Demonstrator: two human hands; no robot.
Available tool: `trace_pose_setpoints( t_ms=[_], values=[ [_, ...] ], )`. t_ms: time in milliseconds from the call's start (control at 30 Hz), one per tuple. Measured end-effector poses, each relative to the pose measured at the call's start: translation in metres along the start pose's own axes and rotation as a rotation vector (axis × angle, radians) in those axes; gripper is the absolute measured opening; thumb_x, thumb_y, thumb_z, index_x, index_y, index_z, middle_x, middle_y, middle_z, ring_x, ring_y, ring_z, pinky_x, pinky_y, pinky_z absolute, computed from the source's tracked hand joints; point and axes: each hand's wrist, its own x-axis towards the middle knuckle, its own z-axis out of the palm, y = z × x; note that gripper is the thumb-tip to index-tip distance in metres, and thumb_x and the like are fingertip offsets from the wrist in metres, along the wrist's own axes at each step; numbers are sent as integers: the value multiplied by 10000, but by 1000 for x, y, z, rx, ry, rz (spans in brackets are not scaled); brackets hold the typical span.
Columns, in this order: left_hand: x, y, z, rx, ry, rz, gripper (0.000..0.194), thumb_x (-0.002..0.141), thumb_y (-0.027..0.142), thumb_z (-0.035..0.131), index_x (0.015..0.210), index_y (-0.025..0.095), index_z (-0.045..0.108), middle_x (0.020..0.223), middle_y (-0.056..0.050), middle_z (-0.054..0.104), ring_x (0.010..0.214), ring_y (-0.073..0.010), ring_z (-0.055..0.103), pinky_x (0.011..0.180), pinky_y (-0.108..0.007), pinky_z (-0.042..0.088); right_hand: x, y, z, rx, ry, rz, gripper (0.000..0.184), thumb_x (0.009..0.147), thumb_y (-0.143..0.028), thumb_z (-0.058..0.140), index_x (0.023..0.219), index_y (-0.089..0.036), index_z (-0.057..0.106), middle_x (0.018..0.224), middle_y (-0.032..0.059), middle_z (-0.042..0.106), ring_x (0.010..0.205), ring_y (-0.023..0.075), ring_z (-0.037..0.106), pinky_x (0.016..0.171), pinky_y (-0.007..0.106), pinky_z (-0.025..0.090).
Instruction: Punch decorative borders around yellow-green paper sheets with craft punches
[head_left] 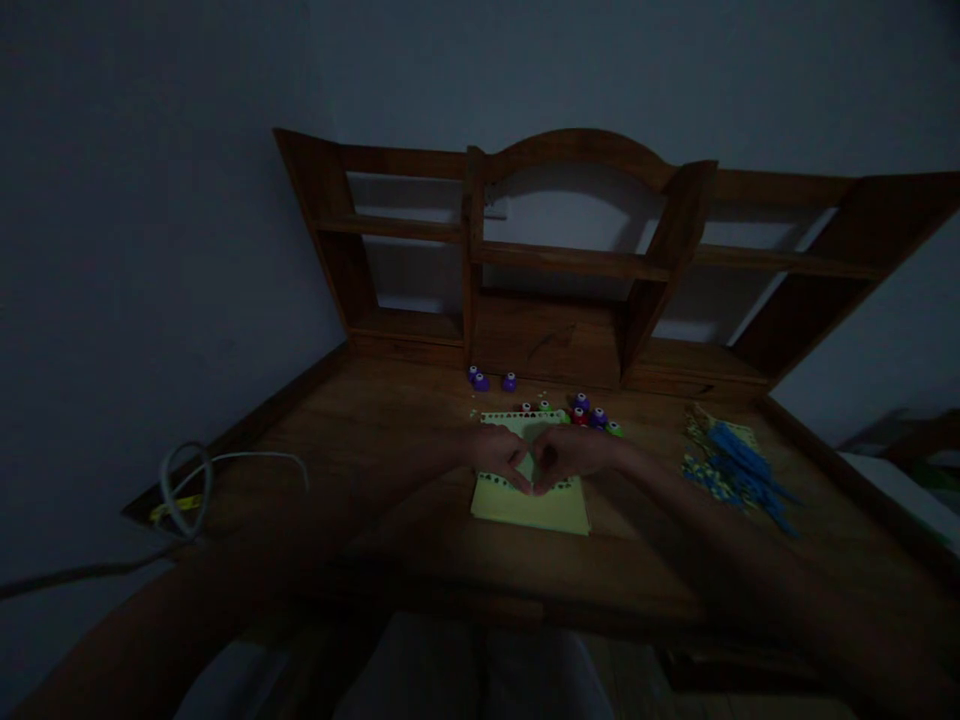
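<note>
My left hand [497, 452] and my right hand [564, 455] meet over a pale yellow sheet of paper [529, 515] on the wooden desk. Both have curled fingers, and their thumb and finger tips come together near one spot just above the sheet. A tiny pale speck shows where the tips meet, too small and dark to name. Rows of small dark printed marks run along the sheet's upper edge and across its lower part. Just beyond my right hand stand several small round-bodied stampers [598, 417] in purple, red and green.
More purple stampers [481, 382] stand at the back of the desk [360, 420], below a wooden shelf unit [555, 260]. Blue and yellow artificial-looking flowers [739, 465] lie at the right. A white cable [184, 490] loops at the left edge. The room is dim.
</note>
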Motion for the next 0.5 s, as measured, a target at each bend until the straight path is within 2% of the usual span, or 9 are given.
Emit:
trace_pose_setpoints(
  t_ms=[100,267,400,500],
  values=[
    [-2,1,0,-21,5,-6,462,646,646,661,727,200,574,595,47,542,583,-122,487,528,-224,269,-2,2,0,71,-68,5,489,605,-607,718,753,-142,677,607,-32,565,543,96,472,498,209,330],
    [-5,5,1,-69,45,-32,383,726,577,628,704,197,581,580,40,554,645,-142,506,593,-237,301,3,2,-4,178,-200,102,538,566,-636,725,759,-138,662,572,-46,514,508,95,469,468,205,339],
    [-5,7,1,-125,88,-18,348,725,537,647,643,213,549,521,56,519,638,-141,504,579,-233,308,10,-2,-10,66,-188,51,550,539,-653,727,676,-126,650,533,-60,450,499,73,379,465,207,277],
    [-4,8,0,-112,50,-11,331,706,512,676,643,214,548,521,59,518,639,-141,507,582,-233,321,15,-7,-14,-23,-212,33,556,529,-662,724,645,-125,643,542,-56,453,520,77,371,482,213,266]
  ],
)
